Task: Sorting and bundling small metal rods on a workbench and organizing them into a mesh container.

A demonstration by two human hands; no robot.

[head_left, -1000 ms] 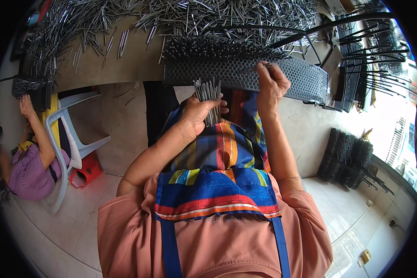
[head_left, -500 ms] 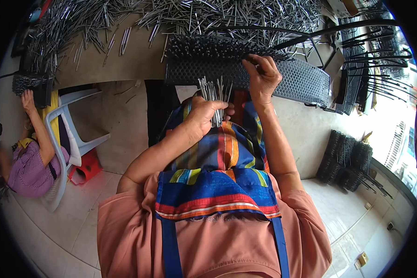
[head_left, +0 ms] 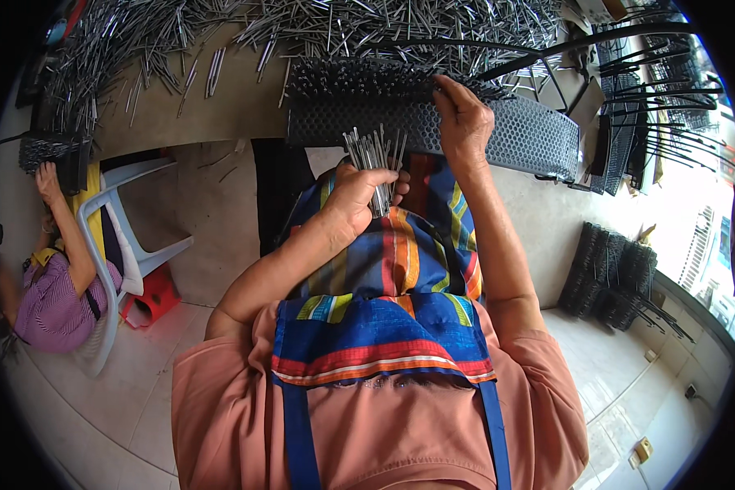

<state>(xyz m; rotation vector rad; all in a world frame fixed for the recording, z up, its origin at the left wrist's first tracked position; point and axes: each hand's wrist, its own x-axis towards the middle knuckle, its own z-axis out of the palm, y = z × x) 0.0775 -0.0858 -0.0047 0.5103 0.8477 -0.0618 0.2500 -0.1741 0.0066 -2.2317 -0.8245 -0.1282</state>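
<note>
A bundle of thin metal rods [head_left: 373, 161] stands upright in my left hand [head_left: 358, 194], which is closed round it above my lap. Ahead of me lies a long dark panel full of round holes [head_left: 355, 124]. Many short dark rods [head_left: 359, 79] stick up from its far part. My right hand [head_left: 468, 122] is at the right end of those standing rods, thumb and forefinger pinched together. Whatever lies between those fingertips is too small to make out.
Loose metal rods [head_left: 433, 24] are heaped across the far side of the table [head_left: 180, 114]. On the left, a co-worker in a striped purple top [head_left: 57, 306] sits by a pale plastic chair [head_left: 98, 237]. Dark wire racks [head_left: 600, 269] stand on the floor at right.
My right hand has shifted slightly away from me along the standing rods. The bundle in my left hand tilts a little differently; that hand stays nearly in place.
</note>
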